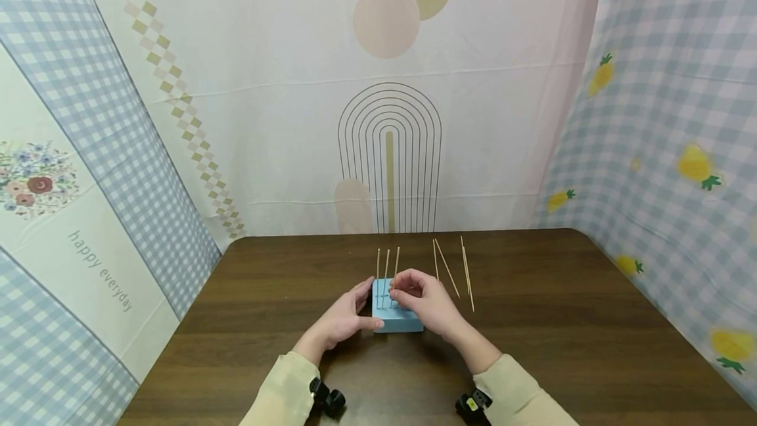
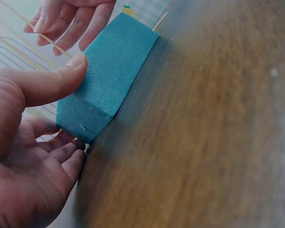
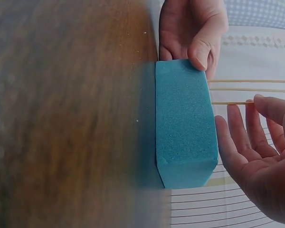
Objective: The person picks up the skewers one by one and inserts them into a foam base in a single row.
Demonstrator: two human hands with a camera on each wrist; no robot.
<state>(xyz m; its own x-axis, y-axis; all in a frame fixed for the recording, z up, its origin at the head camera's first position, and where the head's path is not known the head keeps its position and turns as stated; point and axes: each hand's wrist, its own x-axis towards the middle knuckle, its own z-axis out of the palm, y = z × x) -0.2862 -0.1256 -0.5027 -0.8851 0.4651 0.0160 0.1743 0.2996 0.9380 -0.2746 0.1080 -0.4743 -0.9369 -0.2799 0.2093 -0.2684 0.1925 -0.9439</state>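
A light blue foam block [image 1: 399,325] sits on the table in front of me. Thin wooden skewers [image 1: 378,271] stand upright in its top, towards the left side. My left hand [image 1: 340,319] grips the block's left end, thumb on the near upper edge and fingers around the far side; the left wrist view shows the thumb [image 2: 61,85] pressed to the foam. Between thumb and forefinger, my right hand [image 1: 430,301] pinches one skewer [image 3: 232,103] whose lower end meets the block's top. The other fingers of that hand spread loosely beside the block, covering part of its top in the head view.
Several loose skewers [image 1: 467,275] lie on the brown wooden table [image 1: 532,321] to the right of the block, some crossing or side by side. Patterned cloths [image 1: 284,137] hang behind the table and at both sides.
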